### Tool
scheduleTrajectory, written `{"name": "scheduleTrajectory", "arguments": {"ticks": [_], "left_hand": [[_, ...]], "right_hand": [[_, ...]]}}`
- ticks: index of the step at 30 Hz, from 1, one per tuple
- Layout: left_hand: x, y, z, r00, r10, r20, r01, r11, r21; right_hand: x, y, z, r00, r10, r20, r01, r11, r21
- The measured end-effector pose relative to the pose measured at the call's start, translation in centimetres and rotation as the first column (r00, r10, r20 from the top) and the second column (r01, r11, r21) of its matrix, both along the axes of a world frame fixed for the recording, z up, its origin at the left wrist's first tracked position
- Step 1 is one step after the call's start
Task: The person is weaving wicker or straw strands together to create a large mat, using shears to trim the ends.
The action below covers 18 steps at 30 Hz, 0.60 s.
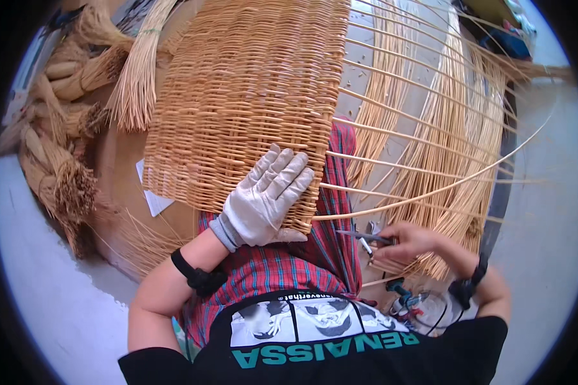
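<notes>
A large woven wicker panel [250, 83] lies across my lap, with long bare rods [424, 141] sticking out from its right edge. My left hand [263, 202], in a whitish work glove, rests flat on the panel's near right corner with the fingers stretched out. Bare and to the right of that corner, my right hand [408, 242] is closed around a pointed grey tool [359, 235] with a dark grip. Its tip points left, below the nearest rod; whether it is an awl or a knife I cannot tell.
Long bundles of loose rods [459, 122] lie on the floor at the right. More tied bundles [64, 173] are piled at the left, and another bundle [137, 83] leans beside the panel. A clear round container [430, 311] with small items sits near my right elbow.
</notes>
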<state>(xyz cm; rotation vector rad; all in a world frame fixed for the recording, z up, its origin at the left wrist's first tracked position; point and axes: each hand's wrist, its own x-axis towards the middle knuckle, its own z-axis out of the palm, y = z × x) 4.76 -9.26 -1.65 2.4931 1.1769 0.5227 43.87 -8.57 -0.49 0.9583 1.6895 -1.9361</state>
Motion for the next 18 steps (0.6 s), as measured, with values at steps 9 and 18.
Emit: {"name": "scheduleTrajectory", "arguments": {"ticks": [9,18], "left_hand": [[-0.1,-0.4,0.4,0.993,-0.007,-0.120,0.012,0.999,0.040],[-0.3,-0.4,-0.4,0.997,-0.043,-0.066,0.046,0.998,0.034]], "right_hand": [[-13.5,-0.6,4.3,0.986,0.145,0.081,-0.090,0.055,0.994],[-13.2,-0.2,0.4,0.980,0.199,-0.004,-0.056,0.296,0.953]]}}
